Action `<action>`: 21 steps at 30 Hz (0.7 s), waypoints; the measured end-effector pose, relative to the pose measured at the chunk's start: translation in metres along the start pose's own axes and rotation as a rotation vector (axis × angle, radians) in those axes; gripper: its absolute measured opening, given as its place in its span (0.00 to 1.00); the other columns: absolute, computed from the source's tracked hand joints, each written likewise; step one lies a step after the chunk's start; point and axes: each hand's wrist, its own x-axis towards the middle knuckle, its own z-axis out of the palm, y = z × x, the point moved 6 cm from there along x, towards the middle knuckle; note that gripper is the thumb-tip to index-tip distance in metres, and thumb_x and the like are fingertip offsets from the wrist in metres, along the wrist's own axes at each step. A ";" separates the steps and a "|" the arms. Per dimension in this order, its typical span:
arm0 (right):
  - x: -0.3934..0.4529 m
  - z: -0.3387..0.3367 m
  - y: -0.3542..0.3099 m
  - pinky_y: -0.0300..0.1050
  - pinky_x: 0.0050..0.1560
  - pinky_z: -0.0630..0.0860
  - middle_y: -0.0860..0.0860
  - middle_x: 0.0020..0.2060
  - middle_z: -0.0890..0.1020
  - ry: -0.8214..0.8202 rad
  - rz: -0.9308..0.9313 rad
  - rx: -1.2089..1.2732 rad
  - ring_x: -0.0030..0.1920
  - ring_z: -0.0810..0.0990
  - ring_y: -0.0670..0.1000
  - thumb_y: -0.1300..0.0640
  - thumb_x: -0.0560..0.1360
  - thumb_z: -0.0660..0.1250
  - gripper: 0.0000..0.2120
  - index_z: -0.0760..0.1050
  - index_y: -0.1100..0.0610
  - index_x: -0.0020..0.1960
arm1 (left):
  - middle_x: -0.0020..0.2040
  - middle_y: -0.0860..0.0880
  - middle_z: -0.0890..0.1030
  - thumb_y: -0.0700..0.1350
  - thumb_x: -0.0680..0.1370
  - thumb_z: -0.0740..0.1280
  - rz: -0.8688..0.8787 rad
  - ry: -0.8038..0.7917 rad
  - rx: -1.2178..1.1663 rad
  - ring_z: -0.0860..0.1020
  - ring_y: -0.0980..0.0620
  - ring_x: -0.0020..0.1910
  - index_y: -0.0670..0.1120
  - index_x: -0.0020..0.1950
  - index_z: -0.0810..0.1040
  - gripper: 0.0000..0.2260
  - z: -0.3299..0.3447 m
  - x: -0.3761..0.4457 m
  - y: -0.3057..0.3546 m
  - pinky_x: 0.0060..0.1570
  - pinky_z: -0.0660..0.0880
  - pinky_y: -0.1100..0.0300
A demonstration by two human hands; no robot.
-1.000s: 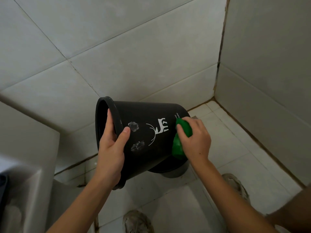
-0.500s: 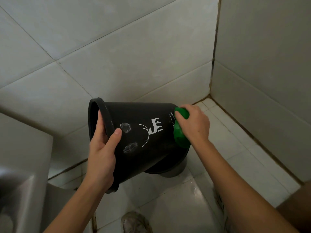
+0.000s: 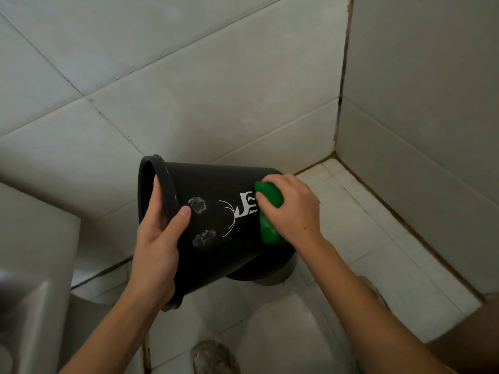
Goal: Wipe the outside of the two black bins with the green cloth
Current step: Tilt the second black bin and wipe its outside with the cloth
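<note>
Room: pale tiled walls [image 3: 216,85] meeting in a corner; tiled floor [image 3: 378,238] below
Bin: black bin [image 3: 216,184] held tipped on its side, mouth toward the left hand; white deer print [image 3: 244,207] and two grey smudges [image 3: 197,205] between the hands
Left hand: left hand [image 3: 155,252] grasping the rim, thumb on the outer wall, fingers inside
Right hand: right hand [image 3: 293,209] clenched round the green cloth [image 3: 270,211], pressing it on the wall near the base
Doing it well: firm strokes from base toward the rim-holding hand, over both smudges; rotate the bin for the far side
Unclear: second bin perhaps the dark rim [image 3: 267,265] under the right wrist, cannot tell; bin's far side hidden; pale fixture [image 3: 35,265] beside the left forearm cut off
</note>
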 end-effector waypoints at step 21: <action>0.038 0.002 0.051 0.42 0.40 0.64 0.49 0.46 0.82 -0.057 0.296 -0.082 0.48 0.78 0.53 0.46 0.76 0.65 0.10 0.78 0.48 0.54 | 0.64 0.54 0.79 0.34 0.81 0.58 0.012 -0.063 0.029 0.80 0.54 0.59 0.60 0.76 0.60 0.30 0.006 -0.004 0.000 0.52 0.79 0.63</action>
